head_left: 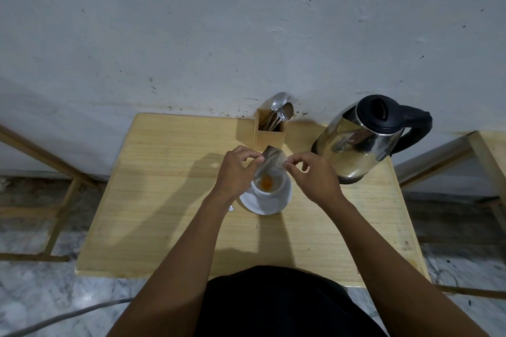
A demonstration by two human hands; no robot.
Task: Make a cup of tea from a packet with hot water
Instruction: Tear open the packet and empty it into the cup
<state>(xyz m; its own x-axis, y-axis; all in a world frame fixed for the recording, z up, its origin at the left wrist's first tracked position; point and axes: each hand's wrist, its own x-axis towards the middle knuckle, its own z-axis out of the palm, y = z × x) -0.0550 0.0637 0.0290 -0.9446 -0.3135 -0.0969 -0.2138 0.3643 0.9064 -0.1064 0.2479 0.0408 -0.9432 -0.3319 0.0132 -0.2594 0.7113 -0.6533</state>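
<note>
A white cup [269, 189] stands on a white saucer [276, 203] in the middle of the wooden table [169, 200]. Orange powder [267, 181] lies in the bottom of the cup. Just above the cup, a silvery tea packet [272, 161] is tilted with its mouth down toward the cup. My left hand [236, 171] pinches the packet's left edge. My right hand [312, 175] pinches its right edge. A steel kettle [361, 142] with a black lid and handle stands at the right, beside my right hand.
A wooden holder [269, 133] with several spoons stands at the table's back edge against the wall. A small scrap [231, 209] lies left of the saucer. Wooden frames flank the table on both sides. A cable [68, 314] runs across the marble floor.
</note>
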